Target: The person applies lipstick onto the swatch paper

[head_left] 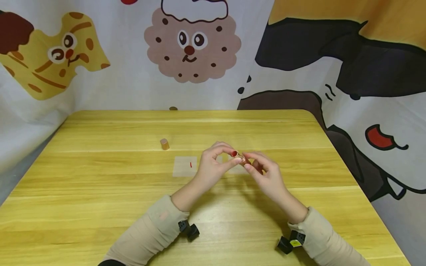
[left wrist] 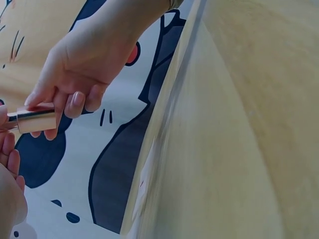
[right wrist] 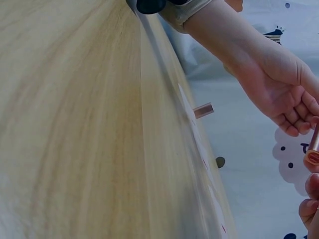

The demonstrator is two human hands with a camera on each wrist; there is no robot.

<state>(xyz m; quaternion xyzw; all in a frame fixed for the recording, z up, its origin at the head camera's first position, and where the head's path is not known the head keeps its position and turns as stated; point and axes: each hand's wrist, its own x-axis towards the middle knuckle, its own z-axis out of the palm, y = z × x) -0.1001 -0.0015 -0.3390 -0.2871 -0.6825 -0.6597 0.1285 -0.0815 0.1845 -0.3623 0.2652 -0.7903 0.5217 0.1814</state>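
Observation:
A lipstick (head_left: 243,159) with a shiny copper-gold tube and a red tip is held up between both hands, above the table. My left hand (head_left: 213,162) pinches its red-tipped end between thumb and fingers. My right hand (head_left: 267,170) grips the other end of the tube. In the left wrist view, the right thumb and fingers close round the gold tube (left wrist: 37,120). The right wrist view catches the red lipstick end (right wrist: 313,158) at the picture's edge, with much of the tube hidden by fingers.
A copper-coloured cap (head_left: 164,144) stands on the wooden table (head_left: 100,184), left of the hands. Nearer lies a white paper square (head_left: 181,168) with a short red streak. Another pale sheet (head_left: 237,169) shows partly behind the hands. A printed curtain (head_left: 126,88) hangs beyond the table.

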